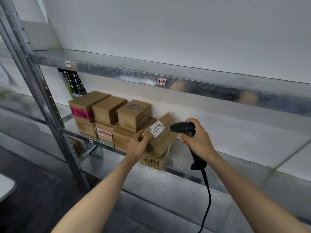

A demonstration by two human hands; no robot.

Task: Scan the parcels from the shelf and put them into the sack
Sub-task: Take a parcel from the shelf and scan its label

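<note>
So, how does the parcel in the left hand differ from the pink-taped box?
The held parcel is tilted in the left hand; the pink-taped box sits level on another box. The held parcel bears a white barcode label, the pink-taped box pink tape. Both are brown cardboard.

Cable (208,195) cut off below, lower box (152,161) half hidden

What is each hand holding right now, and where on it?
The left hand grips the tilted brown cardboard parcel by its left end; the right hand grips the black barcode scanner by its handle.
</note>
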